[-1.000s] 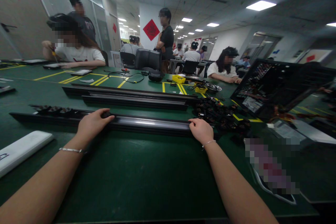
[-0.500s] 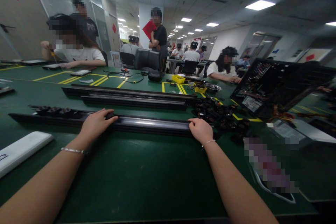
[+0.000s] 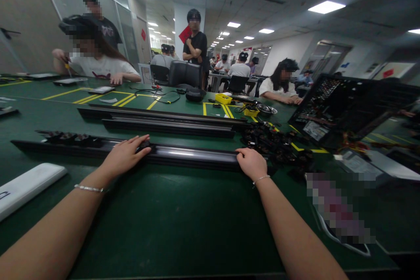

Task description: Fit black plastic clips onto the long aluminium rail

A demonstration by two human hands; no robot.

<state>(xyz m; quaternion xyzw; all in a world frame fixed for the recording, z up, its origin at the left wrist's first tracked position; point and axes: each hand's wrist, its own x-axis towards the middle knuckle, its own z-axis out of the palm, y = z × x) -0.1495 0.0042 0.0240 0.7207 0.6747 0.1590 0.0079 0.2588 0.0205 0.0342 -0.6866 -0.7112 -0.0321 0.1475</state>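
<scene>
Head view is showing a long green work table point(image 3: 183, 223) marked with yellow lines, lying under ceiling light panels in an open workroom. Other people are sitting and standing at the far tables, one of them in a white shirt point(image 3: 101, 66) bending over something at the left. Two more black rails point(image 3: 164, 119) are lying side by side farther back on the table, and a heap of small black parts point(image 3: 275, 144) is sitting just beyond the right end of the near rail. An open black computer case point(image 3: 348, 105) is standing tilted at the right, and a white flat slab point(image 3: 26, 186) is lying at the near left.

Nearest the person, a long black rail point(image 3: 190, 156) is stretching across the table. Left hand point(image 3: 124, 155) is lying palm-down on it near the middle, fingers loosely spread, the fingertips touching a small black slider point(image 3: 144, 145) in the rail's groove. Right hand point(image 3: 252, 162) is curling over the rail's right end, fingers closed round it.
</scene>
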